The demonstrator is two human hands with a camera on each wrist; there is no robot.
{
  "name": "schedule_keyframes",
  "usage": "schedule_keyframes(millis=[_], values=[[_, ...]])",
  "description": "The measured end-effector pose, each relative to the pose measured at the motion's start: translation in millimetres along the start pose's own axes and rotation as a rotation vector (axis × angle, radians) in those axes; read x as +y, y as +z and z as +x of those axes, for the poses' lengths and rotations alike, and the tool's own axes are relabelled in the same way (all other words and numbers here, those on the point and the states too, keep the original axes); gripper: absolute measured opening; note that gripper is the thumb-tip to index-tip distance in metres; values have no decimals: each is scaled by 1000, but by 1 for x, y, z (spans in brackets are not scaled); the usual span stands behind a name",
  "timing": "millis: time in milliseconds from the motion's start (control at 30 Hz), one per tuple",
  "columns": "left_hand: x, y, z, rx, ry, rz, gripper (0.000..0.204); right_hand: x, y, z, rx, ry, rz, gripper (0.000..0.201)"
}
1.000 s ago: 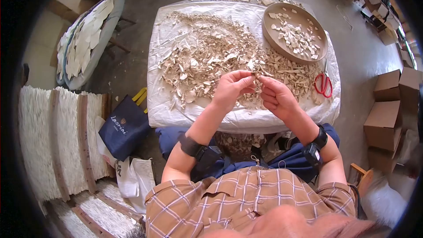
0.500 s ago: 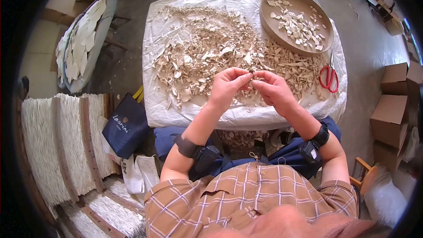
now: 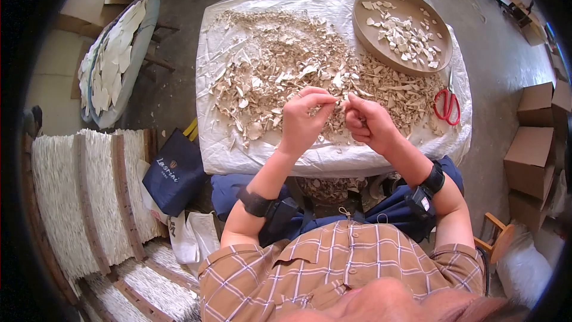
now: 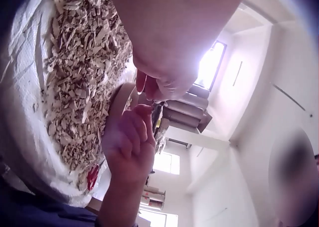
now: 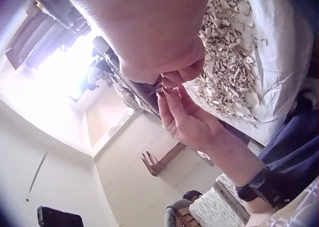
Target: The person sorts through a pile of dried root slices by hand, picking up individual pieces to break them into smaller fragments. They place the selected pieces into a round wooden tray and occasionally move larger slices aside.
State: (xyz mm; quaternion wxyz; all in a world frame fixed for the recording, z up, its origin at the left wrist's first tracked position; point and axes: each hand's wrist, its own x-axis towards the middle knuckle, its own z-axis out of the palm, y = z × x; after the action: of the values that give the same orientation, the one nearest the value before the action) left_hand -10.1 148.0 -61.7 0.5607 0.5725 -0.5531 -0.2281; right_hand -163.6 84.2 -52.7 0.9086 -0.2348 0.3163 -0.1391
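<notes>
Both hands meet above a wide heap of dry, pale beige flakes and chips spread on a white sheet. My left hand pinches a small dark bit between thumb and fingertips. Close beside it, my right hand pinches a small pale piece between thumb and forefinger, its other fingers curled in. The fingertips of the two hands are nearly together, and much of the pieces is hidden by them. What kind of material the pieces are I cannot tell.
A round brown tray with pale chips stands at the table's far right. Red-handled scissors lie at the right edge. On the left are a navy bag, stacked white sheets and a tilted rack of flat pieces; cardboard boxes stand right.
The fingertips of the two hands, pressed together half a second ago, have come slightly apart. The right fingers have curled in more. The head view has shifted a little.
</notes>
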Motion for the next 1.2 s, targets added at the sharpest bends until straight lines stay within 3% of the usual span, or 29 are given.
schedule_keyframes(millis=[67,133,233,300,333,400,433,533,633,867,933,1033,1200], values=[[7,0,0,-19,68,85,8,-1,4,0,21,24,-6,16],[9,1,-2,-36,136,170,8,1,4,1,51,-25,-197,15],[7,1,-2,-56,196,211,7,1,0,1,18,-33,-146,14],[3,1,-1,-99,-30,-32,7,0,2,0,34,-49,-152,13],[4,0,-1,-97,-28,-30,7,-1,3,-1,50,-66,-156,12],[7,1,-1,-106,-304,-418,12,-2,2,-1,67,-90,-195,11],[8,0,-1,-141,-434,-452,19,-2,2,-1,87,-114,-235,10],[4,1,0,-137,-572,-476,19,-1,7,-3,127,-175,-355,11],[-1,0,-1,-108,-613,-588,18,1,5,-3,122,-155,-336,13],[0,1,-5,-114,-544,-534,18,4,3,1,114,-135,-339,13],[2,1,-3,-111,-592,-686,22,1,0,-1,44,-37,-81,11],[5,0,-1,-103,-651,-677,25,0,-7,3,-50,-22,134,11],[-8,-4,-4,-87,-724,-651,26,-9,-9,0,-259,-107,211,13]])
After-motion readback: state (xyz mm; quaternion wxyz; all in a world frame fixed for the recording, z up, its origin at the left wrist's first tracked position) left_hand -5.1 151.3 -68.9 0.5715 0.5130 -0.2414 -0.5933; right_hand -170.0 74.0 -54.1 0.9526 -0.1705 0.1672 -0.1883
